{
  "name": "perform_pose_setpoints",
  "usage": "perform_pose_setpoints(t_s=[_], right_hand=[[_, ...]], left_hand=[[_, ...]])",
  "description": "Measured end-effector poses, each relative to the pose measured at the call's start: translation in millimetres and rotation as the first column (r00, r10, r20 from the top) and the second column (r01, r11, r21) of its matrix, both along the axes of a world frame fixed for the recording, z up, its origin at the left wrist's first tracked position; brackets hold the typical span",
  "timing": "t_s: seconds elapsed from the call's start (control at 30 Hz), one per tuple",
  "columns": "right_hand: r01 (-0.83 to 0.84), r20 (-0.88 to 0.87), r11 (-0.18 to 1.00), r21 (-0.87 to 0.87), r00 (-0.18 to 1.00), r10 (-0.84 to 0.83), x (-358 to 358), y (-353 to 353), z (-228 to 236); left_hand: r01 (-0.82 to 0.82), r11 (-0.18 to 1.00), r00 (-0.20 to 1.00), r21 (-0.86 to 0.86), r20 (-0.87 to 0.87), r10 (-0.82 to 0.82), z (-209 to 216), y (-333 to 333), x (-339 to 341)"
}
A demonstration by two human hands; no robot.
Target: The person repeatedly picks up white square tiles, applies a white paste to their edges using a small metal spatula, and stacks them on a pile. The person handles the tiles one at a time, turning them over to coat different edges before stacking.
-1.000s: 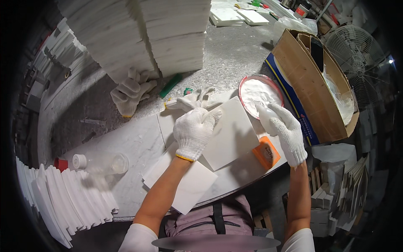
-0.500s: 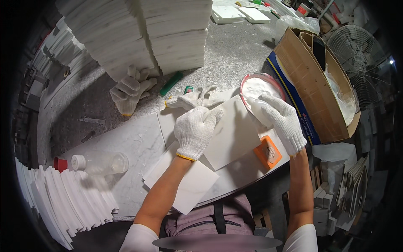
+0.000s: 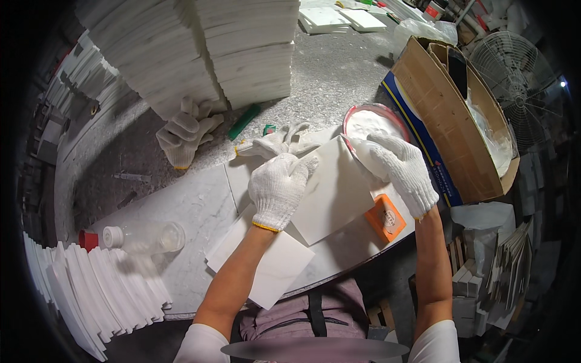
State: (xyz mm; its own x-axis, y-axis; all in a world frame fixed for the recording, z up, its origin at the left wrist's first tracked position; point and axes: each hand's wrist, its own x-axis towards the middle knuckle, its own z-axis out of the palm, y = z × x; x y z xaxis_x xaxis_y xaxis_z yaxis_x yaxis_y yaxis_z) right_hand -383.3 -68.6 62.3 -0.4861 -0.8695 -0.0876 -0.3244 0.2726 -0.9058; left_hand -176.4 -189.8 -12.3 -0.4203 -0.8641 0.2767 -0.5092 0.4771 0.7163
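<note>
Your left hand [image 3: 278, 189] grips the white tile [image 3: 336, 196]; your right hand [image 3: 404, 174] is closed round a whitish piece [image 3: 375, 161] by the red-rimmed bowl [image 3: 390, 111].

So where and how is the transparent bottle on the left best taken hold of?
Probably around the middle of the bottle, from above: it lies on its side, its rounded barrel running left to right. The white cap end looks less handy, with a red piece close by, and the row of white tiles crowds the near side.
</note>
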Motion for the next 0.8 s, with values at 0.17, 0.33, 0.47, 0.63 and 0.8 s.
perform_pose_setpoints(t_s=[0.17, 0.33, 0.47, 0.63, 0.8], right_hand=[[0.020, 0.021, 1.000, -0.012, 1.000, -0.020, 0.3, 0.6, -0.7], [0.013, -0.003, 1.000, -0.010, 1.000, -0.013, 0.8, -1.5, -1.9], [0.031, 0.037, 0.999, -0.009, 0.999, -0.030, 1.5, -0.7, 1.8], [0.020, 0.019, 1.000, -0.010, 1.000, -0.020, 0.8, -0.6, 2.6], [0.022, 0.002, 1.000, 0.000, 1.000, -0.022, 2.0, -2.1, 3.0]], left_hand=[[0.016, 1.000, 1.000, -0.007, 0.027, -0.016, 1.7, -0.7, -1.0], [-0.007, 0.999, 0.997, 0.041, 0.079, 0.004, 5.0, 0.5, 1.8], [0.017, 0.998, 0.994, 0.068, 0.111, -0.024, 3.3, -0.2, 1.4], [0.014, 1.000, 1.000, 0.005, 0.028, -0.014, 2.6, -0.1, -0.7], [0.004, 1.000, 1.000, -0.019, -0.027, -0.005, 1.2, -0.4, -0.2]])
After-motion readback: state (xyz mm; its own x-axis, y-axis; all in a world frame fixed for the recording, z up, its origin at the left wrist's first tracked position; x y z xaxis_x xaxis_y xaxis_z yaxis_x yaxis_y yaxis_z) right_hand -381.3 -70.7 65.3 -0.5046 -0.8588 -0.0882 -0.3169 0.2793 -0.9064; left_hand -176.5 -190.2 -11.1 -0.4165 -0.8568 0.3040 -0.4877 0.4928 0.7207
